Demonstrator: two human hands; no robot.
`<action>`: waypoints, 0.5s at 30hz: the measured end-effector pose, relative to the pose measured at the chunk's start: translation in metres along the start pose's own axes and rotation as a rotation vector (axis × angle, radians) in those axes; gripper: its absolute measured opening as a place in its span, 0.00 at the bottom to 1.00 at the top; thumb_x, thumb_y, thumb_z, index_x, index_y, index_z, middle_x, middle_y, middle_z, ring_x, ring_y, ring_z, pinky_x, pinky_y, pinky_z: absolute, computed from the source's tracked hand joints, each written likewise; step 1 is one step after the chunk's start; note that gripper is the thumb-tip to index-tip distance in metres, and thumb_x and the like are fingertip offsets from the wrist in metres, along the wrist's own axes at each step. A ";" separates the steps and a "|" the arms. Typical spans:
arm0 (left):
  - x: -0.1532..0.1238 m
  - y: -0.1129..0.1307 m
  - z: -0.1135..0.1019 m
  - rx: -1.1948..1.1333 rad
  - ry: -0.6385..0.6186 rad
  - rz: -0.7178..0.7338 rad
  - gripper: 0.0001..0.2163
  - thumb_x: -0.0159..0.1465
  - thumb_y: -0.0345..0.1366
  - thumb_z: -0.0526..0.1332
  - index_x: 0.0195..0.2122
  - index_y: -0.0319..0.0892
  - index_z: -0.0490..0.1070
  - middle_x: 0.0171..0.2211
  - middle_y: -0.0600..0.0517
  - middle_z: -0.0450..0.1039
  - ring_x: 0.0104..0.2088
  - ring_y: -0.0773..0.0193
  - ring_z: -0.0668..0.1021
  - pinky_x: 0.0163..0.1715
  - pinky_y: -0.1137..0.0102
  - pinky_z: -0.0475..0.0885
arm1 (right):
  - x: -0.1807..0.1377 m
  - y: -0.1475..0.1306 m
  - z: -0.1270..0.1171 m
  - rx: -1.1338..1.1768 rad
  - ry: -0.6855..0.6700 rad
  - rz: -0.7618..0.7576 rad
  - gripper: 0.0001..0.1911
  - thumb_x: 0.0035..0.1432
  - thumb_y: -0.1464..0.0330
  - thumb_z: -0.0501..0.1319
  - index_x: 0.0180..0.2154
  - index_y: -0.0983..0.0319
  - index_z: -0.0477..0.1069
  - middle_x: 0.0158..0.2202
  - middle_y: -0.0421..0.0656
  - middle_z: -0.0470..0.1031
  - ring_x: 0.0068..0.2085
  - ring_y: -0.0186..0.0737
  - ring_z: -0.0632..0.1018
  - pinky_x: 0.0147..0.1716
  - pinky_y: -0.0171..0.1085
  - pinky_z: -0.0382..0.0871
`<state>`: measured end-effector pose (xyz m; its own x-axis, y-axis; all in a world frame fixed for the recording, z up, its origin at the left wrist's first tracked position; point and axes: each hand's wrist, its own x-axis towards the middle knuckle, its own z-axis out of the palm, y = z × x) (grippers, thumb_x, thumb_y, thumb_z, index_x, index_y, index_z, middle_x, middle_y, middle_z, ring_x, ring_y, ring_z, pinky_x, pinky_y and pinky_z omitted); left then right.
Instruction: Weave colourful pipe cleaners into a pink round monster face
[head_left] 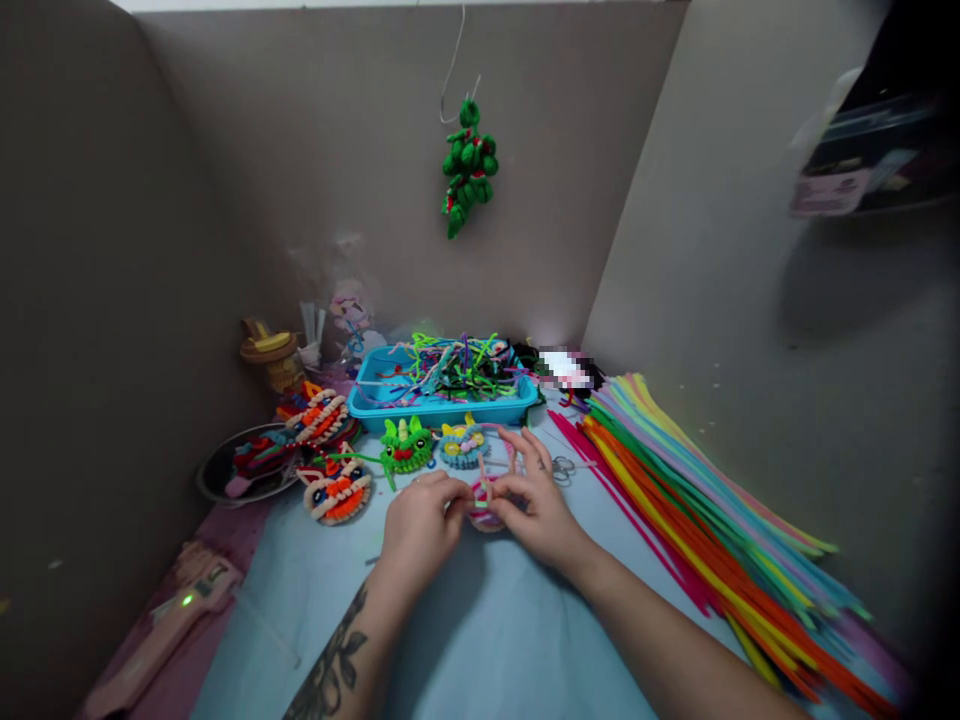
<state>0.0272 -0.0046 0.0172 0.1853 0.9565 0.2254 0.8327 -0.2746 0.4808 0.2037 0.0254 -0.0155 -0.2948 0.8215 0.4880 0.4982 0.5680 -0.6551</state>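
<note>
Between my two hands is a small pink and white piece of pipe-cleaner work (487, 518), with loose stem ends sticking up from it. My left hand (429, 515) pinches its left side between thumb and fingers. At the right side, my right hand (534, 495) pinches it with thumb and forefinger, the other fingers raised. Just beyond lie a light blue and yellow pipe-cleaner face (463, 447) and a green dragon-like face (405, 447). Scissors (566, 468) rest to the right of my right hand. My fingers hide part of the pink piece.
A blue tray (442, 414) of tangled pipe-cleaner scraps stands behind. Bundles of long coloured pipe cleaners (697, 520) lie right. Orange lion-like faces (337, 490), a round dish (214, 480) and a pink glue gun (169, 625) are left. A green ornament (470, 165) hangs on the back panel.
</note>
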 end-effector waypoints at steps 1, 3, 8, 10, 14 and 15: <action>0.000 -0.001 0.000 -0.014 -0.008 0.023 0.08 0.60 0.29 0.58 0.31 0.45 0.75 0.31 0.51 0.75 0.35 0.61 0.75 0.34 0.69 0.65 | 0.000 0.001 -0.001 0.010 -0.010 -0.005 0.05 0.48 0.74 0.62 0.24 0.59 0.74 0.63 0.39 0.54 0.66 0.53 0.47 0.61 0.57 0.45; 0.001 -0.002 -0.001 -0.025 -0.002 0.090 0.07 0.60 0.28 0.58 0.31 0.44 0.75 0.32 0.51 0.75 0.36 0.60 0.74 0.37 0.68 0.66 | 0.000 0.002 -0.004 0.031 -0.040 -0.029 0.05 0.48 0.73 0.62 0.25 0.58 0.75 0.63 0.40 0.55 0.66 0.53 0.47 0.61 0.57 0.45; 0.002 0.001 -0.007 0.055 0.037 0.247 0.07 0.58 0.28 0.61 0.29 0.47 0.77 0.32 0.51 0.74 0.43 0.55 0.71 0.51 0.52 0.59 | -0.002 -0.004 -0.014 0.005 -0.182 -0.206 0.07 0.50 0.73 0.63 0.26 0.56 0.78 0.63 0.38 0.54 0.66 0.54 0.45 0.61 0.58 0.44; 0.002 0.001 -0.007 0.076 0.014 0.303 0.07 0.57 0.29 0.63 0.27 0.49 0.77 0.32 0.52 0.74 0.47 0.54 0.69 0.56 0.45 0.51 | -0.003 -0.007 -0.017 -0.013 -0.239 -0.279 0.07 0.50 0.72 0.64 0.26 0.54 0.78 0.63 0.37 0.54 0.66 0.55 0.44 0.61 0.60 0.42; 0.001 -0.003 -0.005 0.060 0.182 0.327 0.07 0.59 0.29 0.62 0.33 0.50 0.77 0.40 0.50 0.73 0.51 0.53 0.67 0.56 0.48 0.55 | -0.003 -0.008 -0.014 0.003 -0.131 -0.219 0.07 0.50 0.73 0.63 0.27 0.55 0.77 0.61 0.39 0.57 0.65 0.55 0.49 0.60 0.59 0.47; 0.001 -0.004 -0.004 0.056 0.282 0.302 0.08 0.60 0.30 0.61 0.37 0.49 0.76 0.43 0.49 0.72 0.52 0.53 0.67 0.54 0.50 0.59 | -0.002 -0.007 -0.012 0.008 -0.053 -0.160 0.07 0.50 0.73 0.62 0.27 0.56 0.76 0.59 0.41 0.59 0.64 0.54 0.51 0.60 0.58 0.49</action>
<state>0.0219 -0.0034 0.0191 0.2818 0.7673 0.5760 0.7915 -0.5253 0.3125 0.2107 0.0188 -0.0049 -0.4126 0.7217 0.5558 0.4352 0.6922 -0.5758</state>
